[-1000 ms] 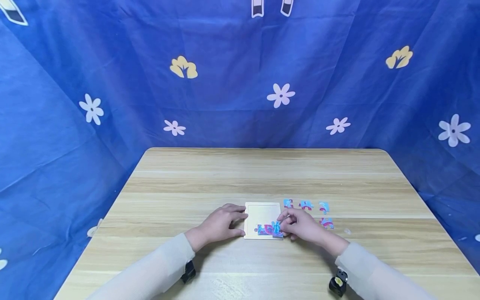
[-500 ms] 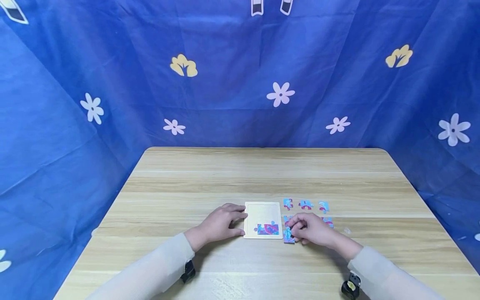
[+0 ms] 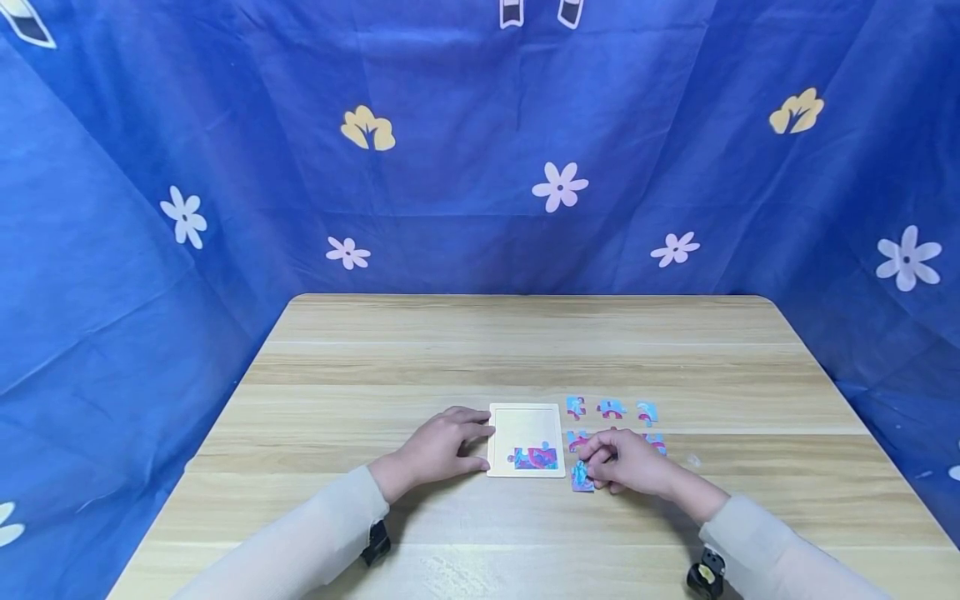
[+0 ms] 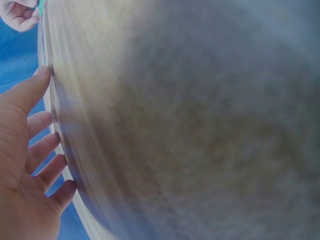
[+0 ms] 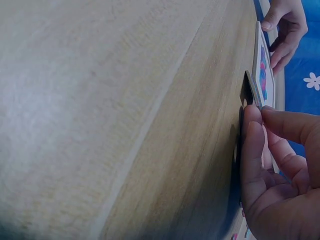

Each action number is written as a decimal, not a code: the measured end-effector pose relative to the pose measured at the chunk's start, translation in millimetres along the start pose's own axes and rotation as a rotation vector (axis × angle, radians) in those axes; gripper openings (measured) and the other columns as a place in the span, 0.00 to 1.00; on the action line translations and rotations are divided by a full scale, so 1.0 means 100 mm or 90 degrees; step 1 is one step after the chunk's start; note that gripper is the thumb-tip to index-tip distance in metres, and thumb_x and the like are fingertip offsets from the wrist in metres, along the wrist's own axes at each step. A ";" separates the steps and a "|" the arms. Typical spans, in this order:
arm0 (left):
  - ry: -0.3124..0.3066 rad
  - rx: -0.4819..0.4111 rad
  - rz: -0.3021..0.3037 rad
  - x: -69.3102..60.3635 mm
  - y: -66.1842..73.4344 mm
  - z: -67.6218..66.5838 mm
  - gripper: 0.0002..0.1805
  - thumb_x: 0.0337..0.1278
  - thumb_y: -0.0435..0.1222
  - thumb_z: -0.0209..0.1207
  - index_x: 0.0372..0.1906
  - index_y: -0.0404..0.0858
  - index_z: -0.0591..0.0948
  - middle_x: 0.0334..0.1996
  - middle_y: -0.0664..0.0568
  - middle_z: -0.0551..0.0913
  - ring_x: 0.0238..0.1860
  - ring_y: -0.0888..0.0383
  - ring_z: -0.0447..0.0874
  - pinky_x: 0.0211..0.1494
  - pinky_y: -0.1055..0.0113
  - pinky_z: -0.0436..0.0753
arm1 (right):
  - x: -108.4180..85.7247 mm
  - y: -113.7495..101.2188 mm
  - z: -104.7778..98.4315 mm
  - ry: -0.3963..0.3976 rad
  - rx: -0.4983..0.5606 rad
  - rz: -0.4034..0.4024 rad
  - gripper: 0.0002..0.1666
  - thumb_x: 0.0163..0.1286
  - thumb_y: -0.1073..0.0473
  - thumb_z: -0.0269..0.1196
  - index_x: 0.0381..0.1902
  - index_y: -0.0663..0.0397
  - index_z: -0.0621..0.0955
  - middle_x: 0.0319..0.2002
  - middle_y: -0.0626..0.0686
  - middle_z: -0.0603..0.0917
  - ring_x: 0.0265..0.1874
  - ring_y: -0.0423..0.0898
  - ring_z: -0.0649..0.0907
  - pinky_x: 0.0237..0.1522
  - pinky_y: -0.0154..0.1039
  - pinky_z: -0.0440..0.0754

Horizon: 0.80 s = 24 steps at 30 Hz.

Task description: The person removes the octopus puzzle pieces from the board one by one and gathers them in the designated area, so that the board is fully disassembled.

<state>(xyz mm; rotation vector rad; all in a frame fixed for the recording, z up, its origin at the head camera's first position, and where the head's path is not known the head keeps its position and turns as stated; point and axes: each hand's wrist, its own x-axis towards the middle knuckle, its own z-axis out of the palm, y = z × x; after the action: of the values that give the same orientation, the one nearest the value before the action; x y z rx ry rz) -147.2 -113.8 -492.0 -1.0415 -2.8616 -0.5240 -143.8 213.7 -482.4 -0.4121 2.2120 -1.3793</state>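
My right hand (image 3: 626, 460) pinches a blue and purple jigsaw piece (image 3: 580, 477) between thumb and fingers, just right of the square puzzle tray (image 3: 513, 472). In the right wrist view this piece (image 5: 248, 89) is held at its edge and tilted, partly covered by fingertips. Joined jigsaw pieces (image 3: 536, 459) in pink and blue lie in the tray's lower part. My left hand (image 3: 435, 447) rests against the tray's left edge, fingers spread, touching the rim. In the left wrist view the left hand (image 4: 25, 165) has nothing in its grip.
Several loose jigsaw pieces lie right of the tray, among them a top-middle piece (image 3: 612, 408), a corner piece (image 3: 647, 412) and one partly behind the right hand (image 3: 656, 442). The wooden table (image 3: 420, 342) ends at a blue flowered cloth (image 3: 465, 167).
My right hand has lifted its piece away from the tray's lower right corner and carried it right, then slightly down, off the tray. The left hand stays in place.
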 end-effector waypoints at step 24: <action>0.007 -0.010 0.005 0.00 -0.03 -0.01 0.29 0.49 0.52 0.67 0.55 0.40 0.81 0.60 0.47 0.75 0.61 0.49 0.70 0.65 0.53 0.67 | 0.24 -0.11 0.11 0.044 -0.131 -0.105 0.09 0.60 0.66 0.66 0.40 0.59 0.81 0.32 0.48 0.80 0.32 0.45 0.79 0.29 0.34 0.81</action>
<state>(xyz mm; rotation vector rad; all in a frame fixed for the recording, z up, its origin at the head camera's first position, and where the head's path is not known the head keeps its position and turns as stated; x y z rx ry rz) -149.3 -115.7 -492.2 -1.0482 -2.8483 -0.5517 -158.0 188.7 -482.3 -0.6421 2.4346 -1.2670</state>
